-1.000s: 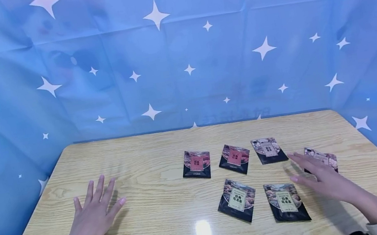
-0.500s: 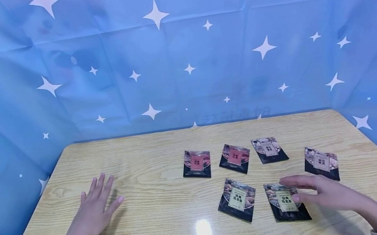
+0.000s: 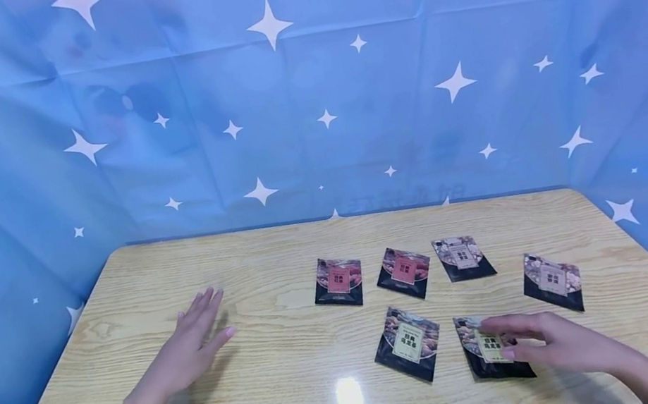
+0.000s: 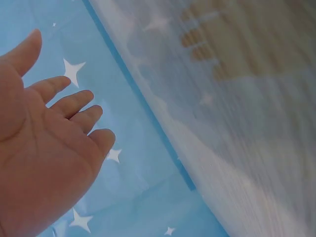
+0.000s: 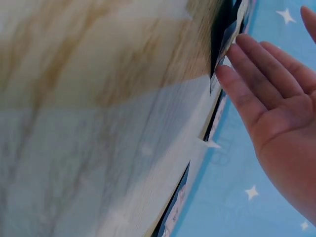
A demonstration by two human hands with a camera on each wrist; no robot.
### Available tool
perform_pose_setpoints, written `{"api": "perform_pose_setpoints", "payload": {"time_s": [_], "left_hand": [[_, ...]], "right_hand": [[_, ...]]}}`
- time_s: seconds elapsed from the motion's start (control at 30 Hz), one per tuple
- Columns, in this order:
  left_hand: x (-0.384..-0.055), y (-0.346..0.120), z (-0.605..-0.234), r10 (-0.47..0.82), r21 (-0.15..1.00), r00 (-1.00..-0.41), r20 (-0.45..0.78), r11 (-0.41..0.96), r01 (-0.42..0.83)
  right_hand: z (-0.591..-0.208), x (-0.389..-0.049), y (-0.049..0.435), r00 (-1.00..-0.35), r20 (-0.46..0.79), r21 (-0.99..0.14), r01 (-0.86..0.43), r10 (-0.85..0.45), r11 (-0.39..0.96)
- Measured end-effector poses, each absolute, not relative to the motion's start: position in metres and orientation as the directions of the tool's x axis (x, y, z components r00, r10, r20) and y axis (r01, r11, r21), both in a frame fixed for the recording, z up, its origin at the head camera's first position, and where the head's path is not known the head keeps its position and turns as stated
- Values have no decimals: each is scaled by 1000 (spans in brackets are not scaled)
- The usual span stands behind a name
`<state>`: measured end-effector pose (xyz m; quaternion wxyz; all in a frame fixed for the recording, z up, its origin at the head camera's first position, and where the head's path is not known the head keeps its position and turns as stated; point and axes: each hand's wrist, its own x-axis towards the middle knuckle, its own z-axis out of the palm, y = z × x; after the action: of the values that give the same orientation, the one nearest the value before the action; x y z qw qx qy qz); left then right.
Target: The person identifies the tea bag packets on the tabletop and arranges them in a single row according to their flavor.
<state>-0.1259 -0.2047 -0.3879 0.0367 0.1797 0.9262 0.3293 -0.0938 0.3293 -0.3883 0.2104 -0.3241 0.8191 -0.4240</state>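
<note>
My right hand (image 3: 537, 341) is over a dark tea sachet with a green label (image 3: 493, 358) at the front right of the table. In the right wrist view its fingers (image 5: 256, 74) are fairly straight, tips right at the sachet's face. Part of the sachet is hidden by the hand. A second green-label sachet (image 3: 408, 345) lies to its left. My left hand (image 3: 184, 350) hovers over the table's left side, holding nothing; in the left wrist view its palm (image 4: 44, 143) shows with the fingers relaxed and the thumb apart.
Two red-label sachets (image 3: 337, 282) (image 3: 403, 273) lie farther back. Two pale-label sachets (image 3: 463, 257) (image 3: 552, 281) lie at the back right and right. Blue cloth with white stars (image 3: 305, 91) hangs behind and beside the wooden table (image 3: 267, 397).
My right hand has moved from beside the rightmost pale-label sachet forward and left onto the green-label one. My left hand has shifted a little to the right. The sachets lie where they were.
</note>
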Motion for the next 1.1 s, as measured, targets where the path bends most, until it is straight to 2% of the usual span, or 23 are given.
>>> {"api": "perform_pose_setpoints", "payload": {"time_s": [0.23,0.67,1.1], "left_hand": [[-138,-188,-391,411,648,-911,30,686,331],[-177,-139,-390,493,788,-870,-16,542,292],[-205,-82,-390,579,826,-812,-72,491,276]], "right_hand": [[-392,-93,331,-696,-62,-828,-364,-716,426],[-392,-94,332,-685,-80,-852,-330,-724,407],[-395,-95,334,-683,-60,-858,-337,-728,387]]}}
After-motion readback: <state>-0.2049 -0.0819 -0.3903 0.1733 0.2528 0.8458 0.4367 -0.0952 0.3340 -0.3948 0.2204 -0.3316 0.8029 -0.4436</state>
